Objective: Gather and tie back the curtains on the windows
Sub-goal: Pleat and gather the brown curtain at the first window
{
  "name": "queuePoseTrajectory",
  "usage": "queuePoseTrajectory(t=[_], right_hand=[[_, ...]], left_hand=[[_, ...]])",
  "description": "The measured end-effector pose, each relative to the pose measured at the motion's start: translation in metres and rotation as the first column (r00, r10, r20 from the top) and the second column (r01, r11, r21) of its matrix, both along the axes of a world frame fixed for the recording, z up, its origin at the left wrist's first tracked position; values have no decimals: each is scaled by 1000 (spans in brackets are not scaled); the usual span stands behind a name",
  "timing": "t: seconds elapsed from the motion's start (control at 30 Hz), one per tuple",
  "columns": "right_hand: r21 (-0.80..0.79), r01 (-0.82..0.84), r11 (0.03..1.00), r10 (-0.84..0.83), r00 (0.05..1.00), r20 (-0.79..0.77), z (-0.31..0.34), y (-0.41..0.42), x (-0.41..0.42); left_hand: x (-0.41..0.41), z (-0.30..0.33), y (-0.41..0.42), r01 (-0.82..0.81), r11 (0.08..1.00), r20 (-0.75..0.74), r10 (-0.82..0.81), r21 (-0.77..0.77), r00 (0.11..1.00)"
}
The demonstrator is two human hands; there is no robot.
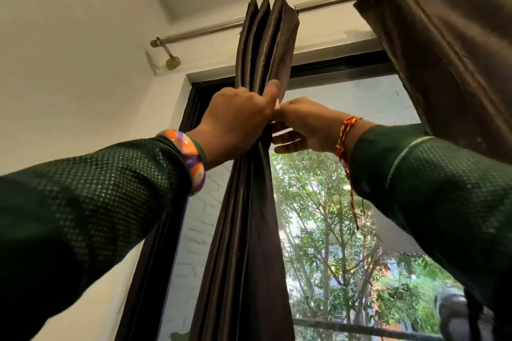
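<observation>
left hand (235,119) + right hand (302,127) | both gripping gathered curtain (249,230)

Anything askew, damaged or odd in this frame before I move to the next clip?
Nothing looks damaged. The left curtain is bunched into tight pleats, gripped by the left hand with the right hand at its edge. The right curtain hangs loosely on the rod, its top edge sagging between eyelets, not yet gathered. No tie-back is visible.

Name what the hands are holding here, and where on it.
Both hands, left hand and right hand, clasp the gathered brown curtain around its bunched upper part, below the rod.
</observation>
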State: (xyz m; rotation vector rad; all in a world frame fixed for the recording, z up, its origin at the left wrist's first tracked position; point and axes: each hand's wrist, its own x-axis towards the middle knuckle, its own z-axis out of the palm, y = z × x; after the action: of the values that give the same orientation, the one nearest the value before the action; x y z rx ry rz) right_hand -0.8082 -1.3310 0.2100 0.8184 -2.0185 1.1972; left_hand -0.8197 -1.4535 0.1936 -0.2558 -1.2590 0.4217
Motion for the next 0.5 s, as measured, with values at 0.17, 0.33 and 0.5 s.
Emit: queuePoseTrajectory(t=[0.17,0.33,0.5], right_hand=[[-131,-52,990,66,992,105,5,-7,-13],[-129,-142,981,168,961,221,-1,-11,-21],[-22,-243,970,239,928,285,-24,-12,-28]], left_hand=[[-1,-2,-12,-102,975,124,128,-197,984],[-9,0,-23,147,947,512,-280,284,812],[-8,3,-32,109,745,729,-666,658,157]])
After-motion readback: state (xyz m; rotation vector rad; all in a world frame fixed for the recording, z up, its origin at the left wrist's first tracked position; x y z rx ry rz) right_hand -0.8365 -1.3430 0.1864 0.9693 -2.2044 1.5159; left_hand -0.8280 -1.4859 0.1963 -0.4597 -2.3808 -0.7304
